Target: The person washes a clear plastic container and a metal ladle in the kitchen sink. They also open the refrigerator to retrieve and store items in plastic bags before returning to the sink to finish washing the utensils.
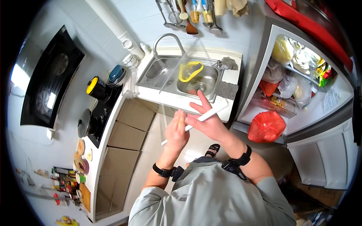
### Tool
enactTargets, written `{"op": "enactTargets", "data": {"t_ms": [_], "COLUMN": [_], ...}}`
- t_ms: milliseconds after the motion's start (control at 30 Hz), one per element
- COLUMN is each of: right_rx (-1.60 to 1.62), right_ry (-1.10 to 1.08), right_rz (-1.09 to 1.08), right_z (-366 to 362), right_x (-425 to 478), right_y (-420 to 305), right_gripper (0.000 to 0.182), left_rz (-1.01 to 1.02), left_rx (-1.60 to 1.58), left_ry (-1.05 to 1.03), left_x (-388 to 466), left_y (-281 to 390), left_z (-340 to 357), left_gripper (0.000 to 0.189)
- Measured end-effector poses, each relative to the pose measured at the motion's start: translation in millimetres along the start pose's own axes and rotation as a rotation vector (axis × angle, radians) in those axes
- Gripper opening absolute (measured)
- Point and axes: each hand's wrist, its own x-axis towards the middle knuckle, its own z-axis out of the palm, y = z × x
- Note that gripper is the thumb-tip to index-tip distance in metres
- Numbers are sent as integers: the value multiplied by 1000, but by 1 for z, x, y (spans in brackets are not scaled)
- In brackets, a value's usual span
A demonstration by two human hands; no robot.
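A clear flat panel with a white edge strip (210, 113), probably a refrigerator shelf, is held slantwise before me. My left hand (177, 131) covers part of the strip near its lower left end, fingers close together. Across the palm side of my right hand (210, 123) runs the same strip, with some fingers spread beyond it. Through the clear part, which is hard to trace, shows a double-bowl steel sink (175, 89). A yellow-rimmed clear strainer or basket (195, 77) sits at its right bowl.
To the right stands an open refrigerator (271, 42) with bagged food inside; a red plastic bag (266, 127) bulges at its lower front. Grey cloths (226, 89) lie beside the sink. A gas stove (103, 113) with a lidded pan (84, 123) is on the left counter.
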Motion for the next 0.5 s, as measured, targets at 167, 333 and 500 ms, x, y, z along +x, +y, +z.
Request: {"op": "enactTargets", "data": {"t_ms": [167,333,500], "right_rx": [384,608,443], "right_ry": [92,58,-34], "right_rz": [130,190,199], "right_z": [-22,-65,-110], "right_x": [-16,-31,-43], "right_y": [10,-22,-49], "right_gripper": [82,81,72], "left_rz": [51,156,-223], "left_rx": [5,-280,-92], "left_ry": [-144,-365,-37], "left_x": [-9,0,41], "left_y": [28,38,-85], "left_z": [2,-25,-27], "left_gripper": [52,88,71]}}
